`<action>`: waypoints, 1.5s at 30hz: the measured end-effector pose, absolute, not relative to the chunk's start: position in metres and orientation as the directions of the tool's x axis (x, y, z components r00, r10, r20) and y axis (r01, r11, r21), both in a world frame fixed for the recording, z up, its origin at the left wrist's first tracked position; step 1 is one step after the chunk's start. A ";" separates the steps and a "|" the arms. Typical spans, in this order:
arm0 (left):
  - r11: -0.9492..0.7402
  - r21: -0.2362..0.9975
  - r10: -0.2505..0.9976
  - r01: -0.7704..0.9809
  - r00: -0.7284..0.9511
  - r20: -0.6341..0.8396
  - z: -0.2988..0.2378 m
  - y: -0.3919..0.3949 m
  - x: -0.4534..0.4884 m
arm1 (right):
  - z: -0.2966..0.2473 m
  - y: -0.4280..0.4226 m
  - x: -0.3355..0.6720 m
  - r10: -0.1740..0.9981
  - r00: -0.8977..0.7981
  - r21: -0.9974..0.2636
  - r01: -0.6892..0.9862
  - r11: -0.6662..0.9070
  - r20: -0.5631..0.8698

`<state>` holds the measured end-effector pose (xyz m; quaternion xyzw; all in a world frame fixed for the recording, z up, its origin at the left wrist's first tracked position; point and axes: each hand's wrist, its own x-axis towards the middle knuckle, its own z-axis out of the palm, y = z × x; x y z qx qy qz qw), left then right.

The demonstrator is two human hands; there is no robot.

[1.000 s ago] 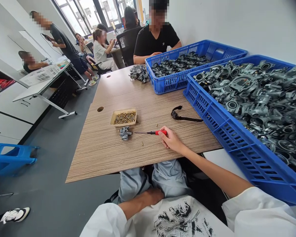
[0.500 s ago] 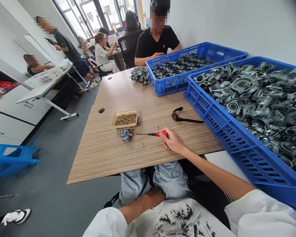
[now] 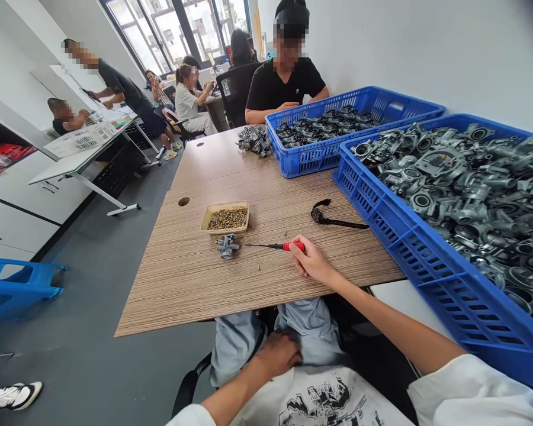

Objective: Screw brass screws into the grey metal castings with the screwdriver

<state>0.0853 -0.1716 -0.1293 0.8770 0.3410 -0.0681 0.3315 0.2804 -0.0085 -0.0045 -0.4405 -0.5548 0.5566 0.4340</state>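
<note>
My right hand (image 3: 311, 260) rests on the wooden table (image 3: 231, 278), fingers closed round the red handle of a thin screwdriver (image 3: 278, 245). The shaft points left at a small grey metal part (image 3: 227, 245) lying on the table. A shallow tan tray of brass screws (image 3: 225, 218) sits just behind that part. Two loose screws (image 3: 259, 267) lie near the tool. My left hand (image 3: 279, 353) lies in my lap below the table edge, fingers curled on my trouser leg, holding nothing that I can see.
A blue crate (image 3: 408, 248) full of grey metal castings fills the right side. A second blue crate (image 3: 315, 157) stands behind it. A black strap (image 3: 333, 219) lies between. A person in black sits at the far end; others sit further back. A blue stool (image 3: 18, 287) stands left.
My left hand has come into view on my lap, having slid forward along my leg. The right hand and screwdriver stay where they were; the view tipped down slightly.
</note>
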 end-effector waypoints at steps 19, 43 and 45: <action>0.295 0.526 0.895 0.797 -0.424 0.141 0.000 0.013 -0.009 | 0.004 -0.003 0.280 0.973 -0.201 -0.968 -0.200 -0.150 -0.109; -0.080 0.716 0.948 0.693 -0.170 0.271 0.001 -0.016 0.003 | 0.004 -0.007 0.284 0.961 -0.274 -0.997 -0.061 -0.046 -0.028; -0.090 0.709 0.949 0.700 -0.155 0.274 0.002 -0.016 0.003 | 0.003 -0.006 0.284 0.960 -0.280 -0.998 -0.055 -0.035 -0.018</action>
